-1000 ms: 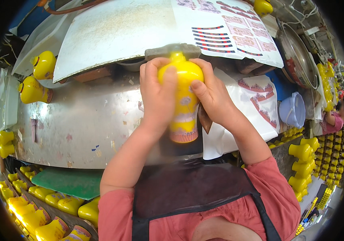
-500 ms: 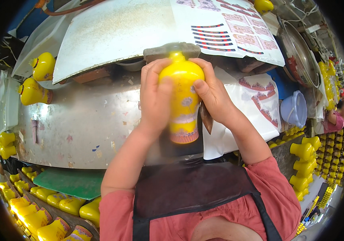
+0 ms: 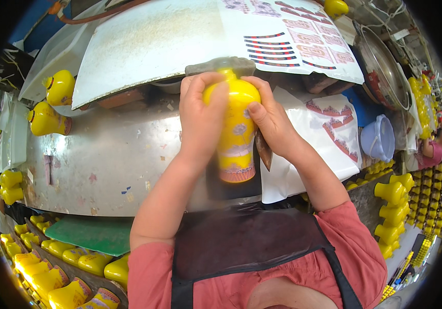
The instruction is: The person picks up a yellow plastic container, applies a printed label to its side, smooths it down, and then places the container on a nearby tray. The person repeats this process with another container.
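Note:
A glossy yellow vase (image 3: 237, 136) lies between my hands, its narrow neck pointing away from me. It has purple flower decals and a patterned pink band around its foot. My left hand (image 3: 198, 110) is wrapped around the vase's left shoulder, its thumb blurred over the front. On the right side, my right hand (image 3: 271, 116) grips the vase with its thumb on the surface. A brown pointed piece (image 3: 263, 150) sticks out below my right palm; its upper end is hidden. The vase's neck is by a grey cloth-like pad (image 3: 200, 68).
A white board (image 3: 148, 41) with decal sheets (image 3: 308, 41) spans the far side of the metal table (image 3: 97, 165). Two yellow vases (image 3: 48, 119) lie at left. A light-blue bucket (image 3: 378, 139) stands right, near a metal basin (image 3: 380, 67). Rows of yellow vases (image 3: 40, 273) flank the table.
My left thumb has moved up and rightward across the vase's front, covering the markings there. The vase stays in both hands, almost in the same place. The view has shifted slightly.

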Motion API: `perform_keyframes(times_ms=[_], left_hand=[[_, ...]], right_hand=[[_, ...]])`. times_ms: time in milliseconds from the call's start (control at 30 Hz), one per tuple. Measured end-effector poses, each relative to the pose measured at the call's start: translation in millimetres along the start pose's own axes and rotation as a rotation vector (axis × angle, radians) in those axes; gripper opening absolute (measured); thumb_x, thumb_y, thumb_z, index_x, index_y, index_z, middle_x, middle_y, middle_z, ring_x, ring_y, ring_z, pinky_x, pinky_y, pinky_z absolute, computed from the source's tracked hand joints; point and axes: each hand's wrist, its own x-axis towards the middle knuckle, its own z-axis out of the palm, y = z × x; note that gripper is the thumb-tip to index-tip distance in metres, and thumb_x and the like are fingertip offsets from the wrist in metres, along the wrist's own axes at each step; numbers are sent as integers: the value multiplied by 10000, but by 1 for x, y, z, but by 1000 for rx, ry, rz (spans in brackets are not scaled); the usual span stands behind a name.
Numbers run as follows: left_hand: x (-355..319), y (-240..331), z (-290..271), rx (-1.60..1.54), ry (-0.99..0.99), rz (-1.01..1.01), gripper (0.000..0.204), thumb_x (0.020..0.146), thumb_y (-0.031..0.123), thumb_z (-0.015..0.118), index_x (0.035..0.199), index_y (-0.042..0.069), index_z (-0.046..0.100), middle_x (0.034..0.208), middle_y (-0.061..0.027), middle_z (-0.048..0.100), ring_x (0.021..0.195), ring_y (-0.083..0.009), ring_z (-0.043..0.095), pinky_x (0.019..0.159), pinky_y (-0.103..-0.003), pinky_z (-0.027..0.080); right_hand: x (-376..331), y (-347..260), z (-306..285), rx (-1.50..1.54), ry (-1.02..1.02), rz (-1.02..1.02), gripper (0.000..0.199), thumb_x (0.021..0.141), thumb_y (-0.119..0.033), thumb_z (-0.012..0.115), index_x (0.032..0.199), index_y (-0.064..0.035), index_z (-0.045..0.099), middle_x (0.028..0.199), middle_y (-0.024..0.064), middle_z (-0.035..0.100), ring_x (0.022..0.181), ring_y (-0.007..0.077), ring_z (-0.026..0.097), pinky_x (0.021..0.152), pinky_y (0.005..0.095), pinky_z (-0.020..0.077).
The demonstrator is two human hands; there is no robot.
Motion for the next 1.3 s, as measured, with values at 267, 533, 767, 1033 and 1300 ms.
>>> perform_keyframes(times_ms=[267, 533, 767, 1033, 1300], left_hand=[[4, 2, -2, 12, -1, -7, 252, 1018, 234, 598, 1095, 10, 682, 1126, -97, 581, 1035, -194, 591, 949, -315, 466], [0, -1, -2, 198, -10, 171, 282, 1015, 271, 599, 1117, 20, 676, 1124, -107, 582, 1032, -214, 592, 951, -329, 468], [4, -13, -5, -142, -25, 0, 305, 1082, 262, 486, 1116, 19, 667, 1151, -75, 592, 1022, -157, 573, 933, -298, 462], [-15, -3, 0, -393, -3, -132, 373, 1092, 336, 499, 1293, 25, 547, 1166, -94, 634, 1019, -158, 630, 902, -307, 525], [-17, -13, 0, -390, -43, -161, 476, 1099, 460, 454, 1349, 61, 524, 1213, -110, 646, 1096, -211, 654, 974, -377, 537]], right_hand=[[13, -11, -35, 63, 35, 376, 632, 1100, -562, 376, 1246, -25, 676, 964, 64, 682, 850, 87, 621, 748, 234, 472], [-15, -1, -36, 216, 199, -89, 319, 963, -46, 694, 1250, -48, 555, 1123, 37, 636, 1038, 105, 593, 905, 260, 500], [-50, -4, 7, -364, 205, -829, 198, 745, -10, 777, 897, -107, 695, 989, 83, 720, 917, 286, 721, 772, 357, 598], [-64, -1, 11, -264, 330, -655, 305, 706, 51, 814, 934, -112, 694, 949, 67, 743, 786, 285, 699, 687, 370, 568], [-34, -6, 13, 44, 382, -149, 304, 943, 27, 697, 1205, -26, 553, 1088, 64, 633, 958, 118, 651, 848, 266, 549]])
